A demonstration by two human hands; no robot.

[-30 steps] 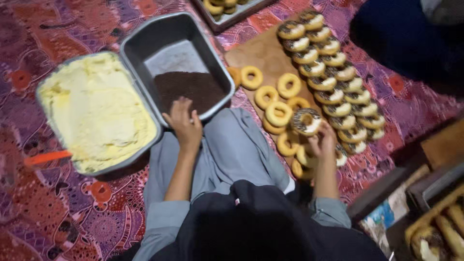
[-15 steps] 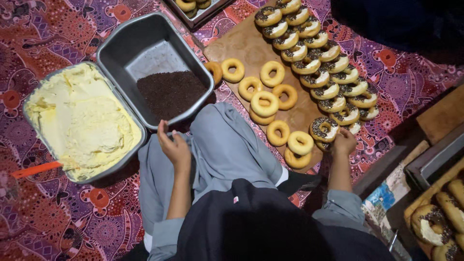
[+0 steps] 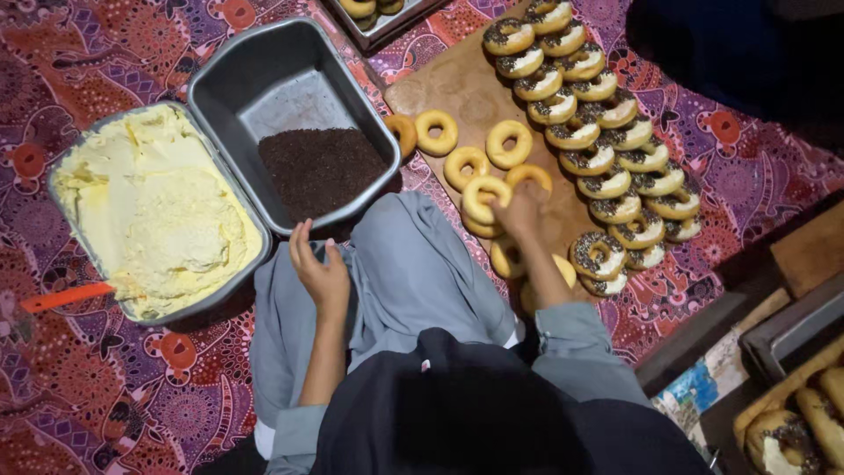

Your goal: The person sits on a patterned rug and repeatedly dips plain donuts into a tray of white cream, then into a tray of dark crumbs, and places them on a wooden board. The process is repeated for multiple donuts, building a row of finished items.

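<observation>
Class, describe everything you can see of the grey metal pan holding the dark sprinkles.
The grey metal pan is rectangular with rounded corners, sloping walls and a rolled rim, dull and slightly scuffed. It lies tilted diagonally on the patterned cloth. Dark sprinkles are heaped at its near end; the far end shows bare metal. Its left side touches the pan of yellow cream. A plain doughnut leans at its right rim. The left hand hovers just below its near corner.
</observation>
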